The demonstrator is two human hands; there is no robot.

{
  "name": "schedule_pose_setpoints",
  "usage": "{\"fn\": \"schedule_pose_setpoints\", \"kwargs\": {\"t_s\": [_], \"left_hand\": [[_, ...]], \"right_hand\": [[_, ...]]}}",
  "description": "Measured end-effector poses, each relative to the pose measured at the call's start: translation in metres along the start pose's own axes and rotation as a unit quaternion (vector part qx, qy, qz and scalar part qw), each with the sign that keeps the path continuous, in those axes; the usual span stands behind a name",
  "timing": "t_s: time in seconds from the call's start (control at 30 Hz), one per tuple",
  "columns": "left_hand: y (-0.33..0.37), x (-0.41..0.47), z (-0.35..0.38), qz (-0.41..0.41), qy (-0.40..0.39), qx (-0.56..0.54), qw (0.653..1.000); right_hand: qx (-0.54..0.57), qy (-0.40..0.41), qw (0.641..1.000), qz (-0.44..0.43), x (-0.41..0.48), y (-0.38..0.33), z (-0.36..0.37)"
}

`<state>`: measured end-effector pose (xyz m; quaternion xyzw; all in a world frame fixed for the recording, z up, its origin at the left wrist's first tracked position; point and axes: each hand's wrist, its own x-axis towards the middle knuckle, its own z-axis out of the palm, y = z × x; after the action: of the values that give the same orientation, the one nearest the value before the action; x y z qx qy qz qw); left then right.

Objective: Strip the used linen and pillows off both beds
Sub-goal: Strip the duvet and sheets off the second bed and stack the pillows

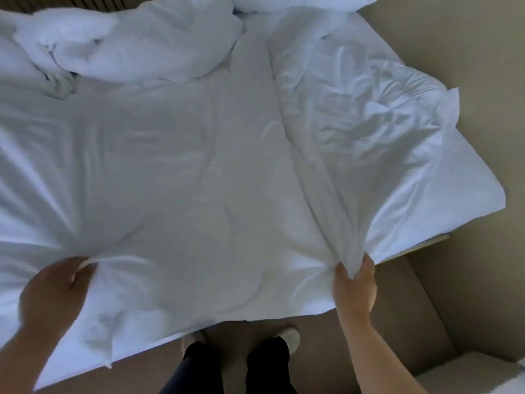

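A white sheet (pixel 184 180) covers the bed in front of me, wrinkled and lifted at its near edge. My left hand (pixel 54 291) grips a bunched fold of the sheet at the lower left. My right hand (pixel 355 288) pinches another fold at the lower right, and a long ridge of cloth runs up from it. A crumpled white duvet (pixel 136 44) lies heaped at the far left of the bed. A white pillow (pixel 306 2) sits at the top edge. The sheet's right part (pixel 383 123) is rumpled near the bed's right corner.
Beige carpet (pixel 483 66) runs along the bed's right side. A brown bed base or bench (pixel 397 308) lies under the near edge, by my feet (pixel 287 335). A pale object (pixel 483 373) shows at the bottom right corner.
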<state>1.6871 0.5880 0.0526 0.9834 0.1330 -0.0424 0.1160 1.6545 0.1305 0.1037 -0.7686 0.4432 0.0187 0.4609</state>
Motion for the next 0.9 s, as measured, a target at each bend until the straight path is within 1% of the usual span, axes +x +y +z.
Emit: {"fn": "schedule_pose_setpoints", "kwargs": {"t_s": [0.03, 0.1, 0.13, 0.17, 0.23, 0.3, 0.37, 0.5, 0.63, 0.73, 0.8, 0.87, 0.9], "left_hand": [[0.073, -0.023, -0.038, 0.015, -0.021, -0.007, 1.000], [0.157, -0.039, -0.068, 0.049, -0.008, -0.006, 0.999], [0.173, -0.043, -0.067, 0.071, -0.026, -0.003, 0.997], [0.184, -0.044, -0.061, 0.066, -0.076, 0.009, 0.995], [0.203, -0.032, -0.043, 0.103, -0.155, -0.005, 0.982], [0.232, -0.016, -0.034, 0.124, -0.158, -0.034, 0.979], [0.256, -0.003, -0.022, 0.153, -0.128, -0.055, 0.978], [0.308, 0.033, 0.005, 0.171, -0.186, -0.092, 0.963], [0.373, 0.064, 0.037, 0.183, -0.238, -0.123, 0.946], [0.408, 0.082, 0.068, 0.141, -0.264, -0.153, 0.942], [0.419, 0.090, 0.093, 0.094, -0.267, -0.142, 0.949], [0.432, 0.093, 0.111, 0.042, -0.245, -0.125, 0.960], [0.441, 0.093, 0.117, 0.015, -0.213, -0.133, 0.968]], "right_hand": [[-0.042, -0.018, 0.999, 0.001, 0.004, 0.014, -0.007], [-0.093, -0.063, 0.994, 0.017, 0.012, 0.031, -0.016], [-0.115, -0.091, 0.989, 0.028, 0.018, 0.033, -0.015], [-0.135, -0.120, 0.983, 0.032, 0.024, 0.032, -0.012], [-0.153, -0.156, 0.975, 0.047, 0.036, 0.032, -0.010], [-0.167, -0.162, 0.971, 0.052, 0.046, 0.027, -0.012], [-0.159, -0.127, 0.978, 0.041, 0.059, 0.020, -0.018], [-0.188, -0.049, 0.981, 0.011, 0.096, -0.007, -0.036], [-0.196, 0.012, 0.981, -0.001, 0.158, -0.038, -0.057], [-0.171, 0.022, 0.985, -0.001, 0.217, -0.058, -0.069], [-0.149, 0.019, 0.989, 0.010, 0.262, -0.072, -0.074], [-0.118, 0.027, 0.992, 0.020, 0.312, -0.085, -0.078], [-0.105, 0.030, 0.994, 0.019, 0.337, -0.091, -0.081]]}}
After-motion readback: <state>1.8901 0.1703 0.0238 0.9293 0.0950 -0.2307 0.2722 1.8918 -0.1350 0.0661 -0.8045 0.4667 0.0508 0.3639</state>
